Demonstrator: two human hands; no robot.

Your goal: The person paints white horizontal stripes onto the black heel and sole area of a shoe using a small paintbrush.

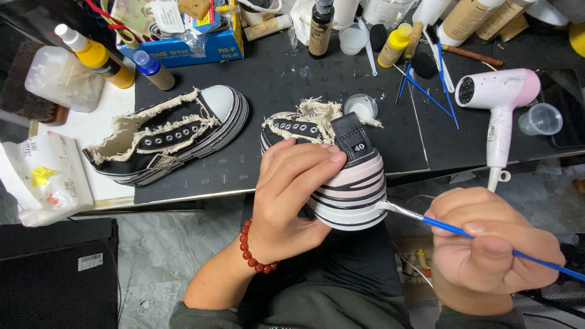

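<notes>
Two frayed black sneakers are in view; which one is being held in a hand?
The sneaker near the table's front edge, gripped heel-up by the left hand. The other sneaker lies untouched on the black mat further left.

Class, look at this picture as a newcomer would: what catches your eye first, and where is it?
At centre, the left hand grips a striped-soled sneaker, while the right hand touches a blue paintbrush to its heel. A matching frayed sneaker lies on the black mat to the left, a pink hairdryer to the right.
</notes>
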